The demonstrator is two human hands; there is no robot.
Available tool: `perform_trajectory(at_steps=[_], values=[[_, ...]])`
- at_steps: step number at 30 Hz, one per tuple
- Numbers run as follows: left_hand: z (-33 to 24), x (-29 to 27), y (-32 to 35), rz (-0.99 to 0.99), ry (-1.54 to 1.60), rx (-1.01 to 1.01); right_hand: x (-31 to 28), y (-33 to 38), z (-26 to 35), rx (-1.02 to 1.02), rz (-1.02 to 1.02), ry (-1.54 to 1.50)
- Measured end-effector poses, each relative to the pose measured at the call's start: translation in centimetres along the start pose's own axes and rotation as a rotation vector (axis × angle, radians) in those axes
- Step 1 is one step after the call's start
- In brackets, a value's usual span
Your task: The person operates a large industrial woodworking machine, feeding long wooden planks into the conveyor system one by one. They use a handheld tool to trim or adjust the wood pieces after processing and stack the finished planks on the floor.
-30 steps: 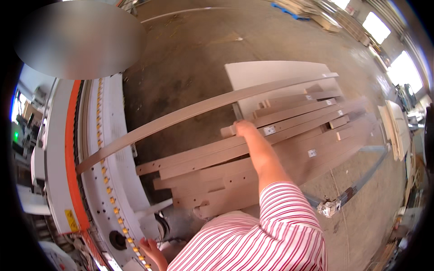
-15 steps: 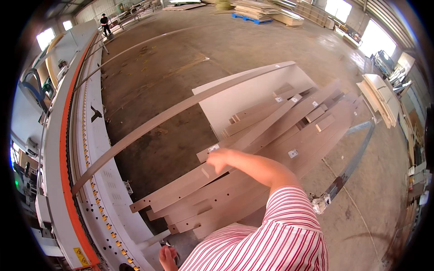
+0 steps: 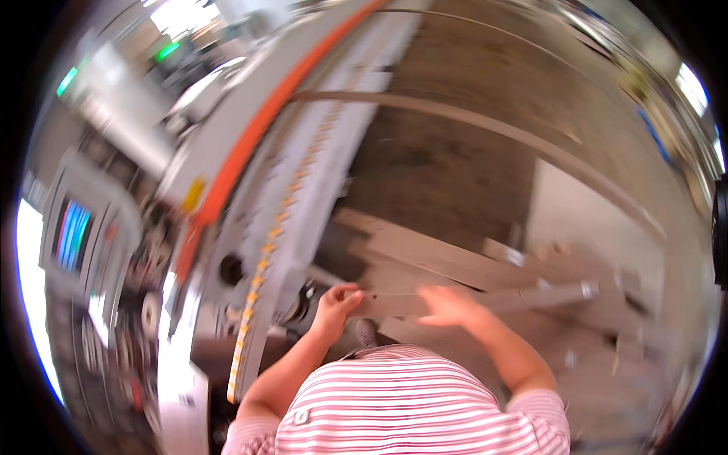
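Note:
A long, narrow wood-toned board [image 3: 390,305] runs left to right in front of my body, above a stack of similar boards. My left hand [image 3: 338,309] pinches its left end, fingers curled round it. Farther along the same board, my right hand [image 3: 455,307] spans it from above, with the thumb at the near edge and the fingers toward the far one; motion blurs this grip. Toward the board's right end is a pale label [image 3: 587,290]. Underneath lie several loose boards [image 3: 425,249] of the same colour, partly covered by my arms.
At left stands a long machine with an orange strip [image 3: 250,140] and a row of yellow pieces [image 3: 277,220]. A lit control screen [image 3: 72,235] is at far left. A long strip [image 3: 485,117] extends from the machine across the floor to a white panel [image 3: 576,205].
My view has swung left toward the machine. My right hand has left the stack's top, and my left hand has come up from the lower edge; both are now at one narrow board.

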State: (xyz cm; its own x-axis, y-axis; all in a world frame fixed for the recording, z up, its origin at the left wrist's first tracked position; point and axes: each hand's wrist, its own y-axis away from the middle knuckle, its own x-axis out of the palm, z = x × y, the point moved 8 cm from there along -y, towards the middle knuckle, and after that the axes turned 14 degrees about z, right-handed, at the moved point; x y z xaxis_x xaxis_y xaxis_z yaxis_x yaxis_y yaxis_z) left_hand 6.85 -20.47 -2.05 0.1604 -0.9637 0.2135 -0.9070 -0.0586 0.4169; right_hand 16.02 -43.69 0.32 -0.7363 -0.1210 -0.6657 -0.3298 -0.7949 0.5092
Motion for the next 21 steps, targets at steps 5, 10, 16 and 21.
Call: perform_trajectory(at_steps=[5, 10, 16, 21], values=[[-3.8, -17.9, 6.0, -0.607, 0.22, 0.261, 1.4, 5.8, -7.6, 0.303, -0.068, 0.069], [-2.7, -34.0, 4.9, -0.846, 0.57, 0.51, 2.9, 4.9, -8.4, 0.222, -0.055, 0.163], [-2.9, -37.7, -0.6, -0.686, 0.555, 0.518, 3.9, -2.3, 4.1, 0.077, -0.091, 0.052], [-3.4, -38.5, -2.7, -0.702, 0.67, 0.538, 2.3, -6.2, 9.7, 0.008, -0.121, -0.015]])
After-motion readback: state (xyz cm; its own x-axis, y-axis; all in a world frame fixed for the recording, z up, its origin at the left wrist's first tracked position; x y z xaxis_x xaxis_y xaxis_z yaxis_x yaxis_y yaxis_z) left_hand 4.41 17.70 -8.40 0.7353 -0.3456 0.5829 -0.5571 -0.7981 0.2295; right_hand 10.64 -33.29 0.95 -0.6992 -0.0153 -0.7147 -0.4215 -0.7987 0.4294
